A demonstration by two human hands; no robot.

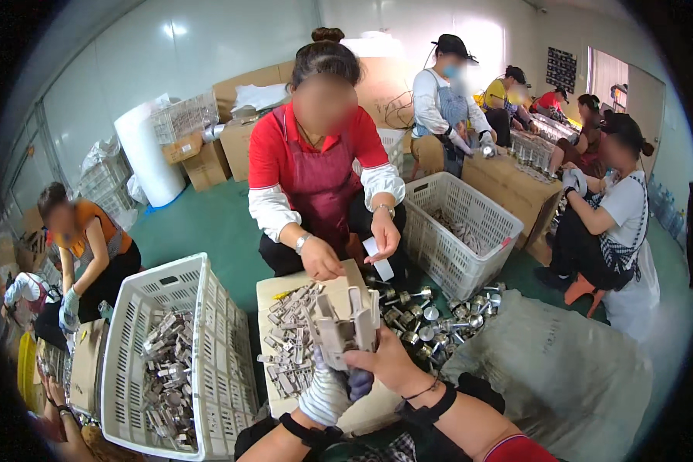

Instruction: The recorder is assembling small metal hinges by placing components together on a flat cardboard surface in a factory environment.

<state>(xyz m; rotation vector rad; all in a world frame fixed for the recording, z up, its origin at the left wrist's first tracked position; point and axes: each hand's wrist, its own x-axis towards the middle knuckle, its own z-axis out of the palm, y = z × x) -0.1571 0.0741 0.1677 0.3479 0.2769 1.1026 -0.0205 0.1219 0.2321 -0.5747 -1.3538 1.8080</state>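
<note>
My left hand (328, 394), in a striped white glove with dark fingertips, and my bare right hand (393, 360) are close together over a cardboard-topped work surface (362, 420). Between them they grip a cluster of grey metal fittings (339, 339) with upright flat prongs. My right thumb presses along its lower side; the left fingers are partly hidden underneath. Just left of the cluster, many similar small metal fittings (289, 335) lie spread on the cardboard, with a small yellow tool (282, 295) at their far edge.
A white crate (208, 346) of metal fittings stands left; another crate (470, 269) is beyond right. Round-headed metal parts (431, 314) are heaped beside a grey sack (550, 377). Opposite, a person in red (323, 169) holds a white strip (379, 260). Other people sit around.
</note>
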